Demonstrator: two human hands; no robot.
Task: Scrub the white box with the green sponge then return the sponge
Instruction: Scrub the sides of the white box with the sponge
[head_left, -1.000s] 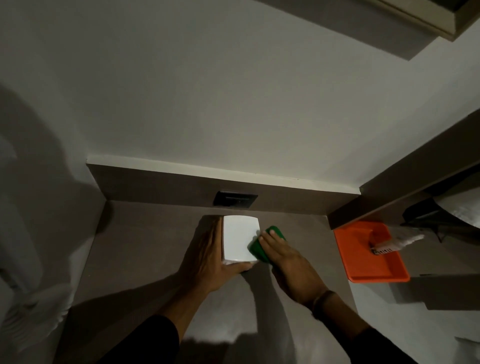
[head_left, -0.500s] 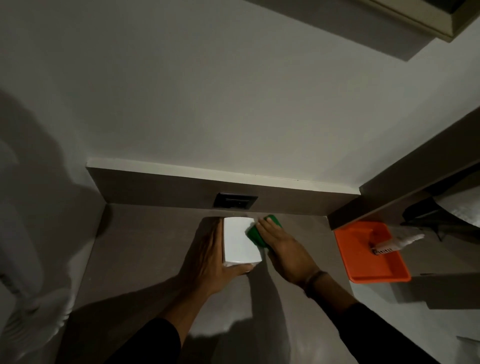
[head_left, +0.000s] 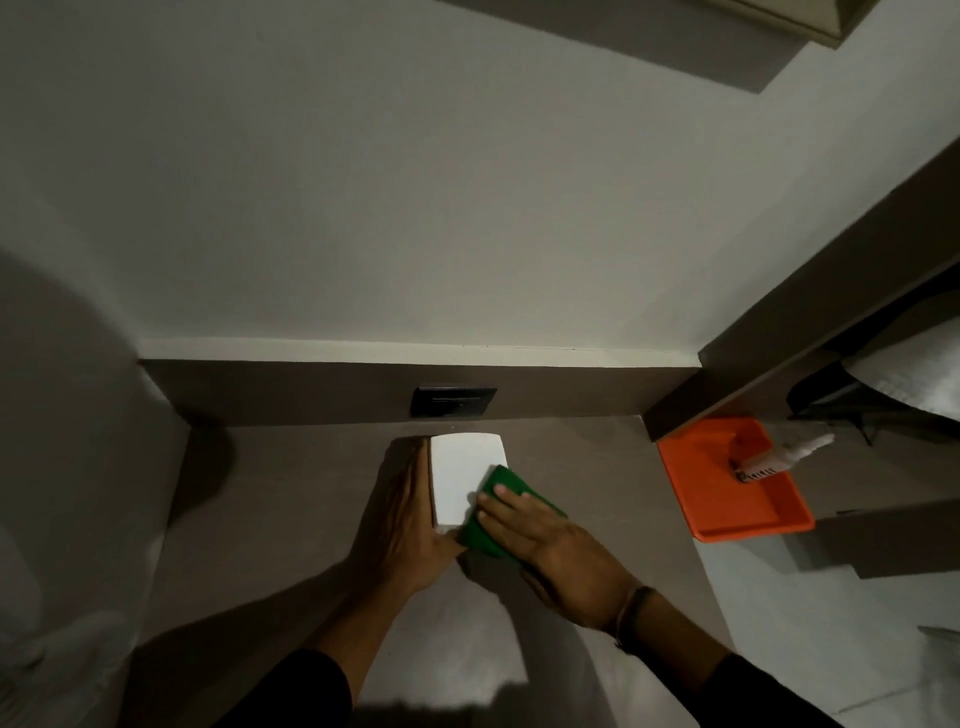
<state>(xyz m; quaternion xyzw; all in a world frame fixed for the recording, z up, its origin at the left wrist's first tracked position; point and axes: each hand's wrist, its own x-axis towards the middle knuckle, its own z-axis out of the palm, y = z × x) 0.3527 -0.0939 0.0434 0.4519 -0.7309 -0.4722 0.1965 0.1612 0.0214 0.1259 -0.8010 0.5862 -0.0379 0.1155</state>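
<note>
The white box (head_left: 460, 473) stands on the brown counter (head_left: 291, 493) just in front of the back ledge. My left hand (head_left: 402, 530) grips its left side and near corner. The green sponge (head_left: 501, 512) lies pressed against the box's near right part, covering that corner. My right hand (head_left: 550, 545) lies flat on the sponge with the fingers spread over it, pushing it onto the box.
An orange tray (head_left: 722, 493) sits at the right on a lower shelf, with a small white tube (head_left: 784, 457) leaning over its far edge. A black wall socket (head_left: 453, 401) is set in the ledge behind the box. White cloth lies at the far right.
My right hand has drawn the sponge from the box's far right side back toward me to its near right corner. My left hand still holds the box in place.
</note>
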